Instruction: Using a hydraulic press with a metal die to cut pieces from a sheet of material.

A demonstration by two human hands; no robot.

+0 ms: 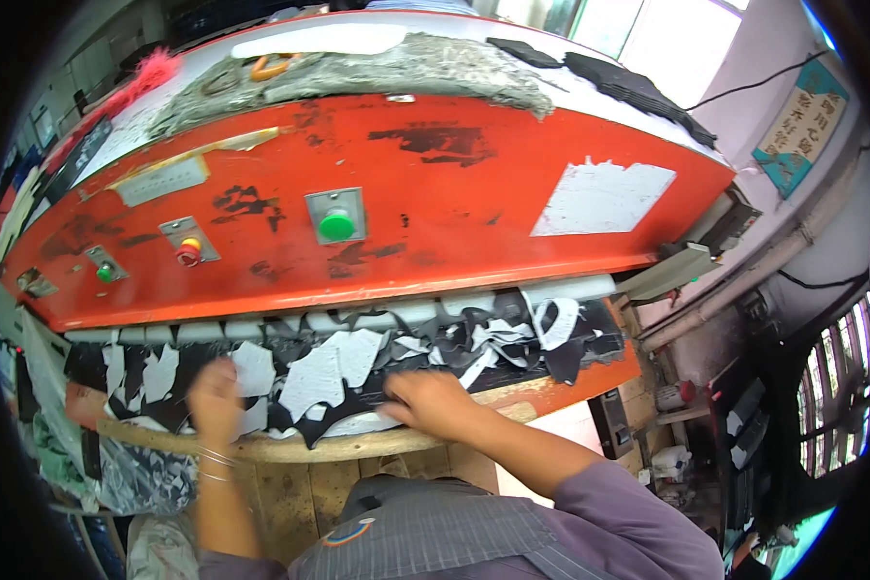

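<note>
My left hand [215,398] is over the left part of the machine's work bed, smeared by motion, so its fingers do not read clearly. Next to it lies a white cut piece [253,369]. My right hand [430,398] is at the bed's front edge with its fingers curled, beside black sheet material [362,396]; what they hold, if anything, is hidden. Between the hands lies a larger ragged white piece [313,381]. Black and white strips and scraps [498,333] are tangled further right on the bed.
The red machine front [454,237] rises behind the bed, with a big green button [336,225] and a red button [189,253]. A worn wooden edge [300,448] borders the bed near me. Grey cloth [358,77] and black sheets [628,87] lie on top.
</note>
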